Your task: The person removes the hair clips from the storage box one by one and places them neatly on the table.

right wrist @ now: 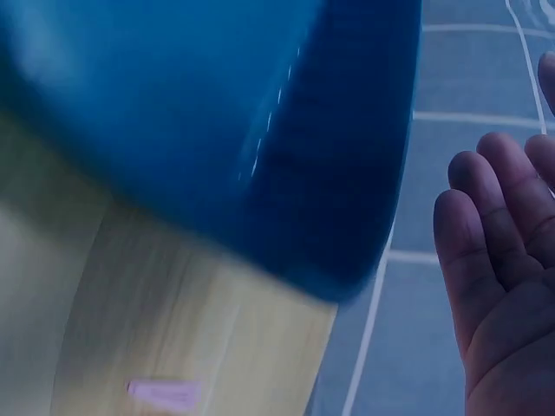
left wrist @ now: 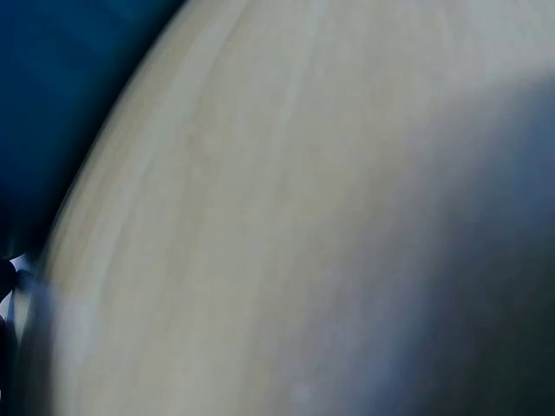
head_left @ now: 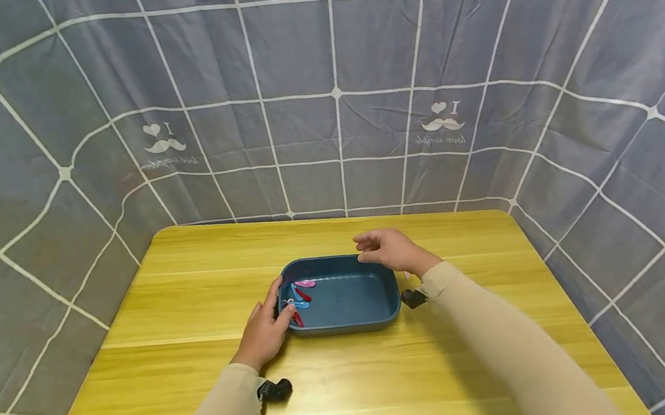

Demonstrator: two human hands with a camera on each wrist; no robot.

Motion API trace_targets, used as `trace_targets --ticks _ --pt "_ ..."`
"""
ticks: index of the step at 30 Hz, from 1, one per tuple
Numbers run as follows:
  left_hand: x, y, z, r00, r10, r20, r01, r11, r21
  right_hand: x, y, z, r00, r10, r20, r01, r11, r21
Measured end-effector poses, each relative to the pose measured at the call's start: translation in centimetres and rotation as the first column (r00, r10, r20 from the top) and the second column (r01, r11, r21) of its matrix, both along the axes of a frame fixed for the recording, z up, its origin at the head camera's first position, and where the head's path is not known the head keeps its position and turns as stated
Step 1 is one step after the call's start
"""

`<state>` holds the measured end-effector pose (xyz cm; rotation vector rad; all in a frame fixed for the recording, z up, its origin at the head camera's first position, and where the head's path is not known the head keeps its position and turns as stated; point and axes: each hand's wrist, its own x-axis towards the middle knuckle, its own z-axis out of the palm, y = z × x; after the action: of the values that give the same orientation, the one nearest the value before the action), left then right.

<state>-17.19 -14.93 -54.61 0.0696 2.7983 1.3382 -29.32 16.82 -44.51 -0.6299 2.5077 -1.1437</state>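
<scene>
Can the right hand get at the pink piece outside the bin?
Probably yes, by drawing back: the right hand looks open, and the pink piece lies beside the bin, with nothing seen covering it in the right wrist view.

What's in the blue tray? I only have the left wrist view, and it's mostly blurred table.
Observer: Small clips, bunched at the left end of the tray.
Operator: Where's the right hand?
Observer: Right hand is at the tray's far right corner, per the head view.
Operator: Anything outside the tray on that side?
Observer: Yes, a pink piece on the table; the right wrist view shows it.
</scene>
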Motion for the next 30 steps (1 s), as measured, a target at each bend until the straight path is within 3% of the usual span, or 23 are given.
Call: trace_targets --ticks 17,30 --pt "-0.2 -0.1 -0.5 1.0 -0.002 -0.002 0.002 1.0 -0.004 0.5 -5.6 -0.2 0.992 0.129 0.007 -0.129 0.99 0.059" --pt "-0.1 -0.1 -0.3 1.0 0.01 0.013 -0.01 1.0 -0.003 0.0 -8.4 -1.3 0.985 0.168 0.029 -0.171 0.98 0.107"
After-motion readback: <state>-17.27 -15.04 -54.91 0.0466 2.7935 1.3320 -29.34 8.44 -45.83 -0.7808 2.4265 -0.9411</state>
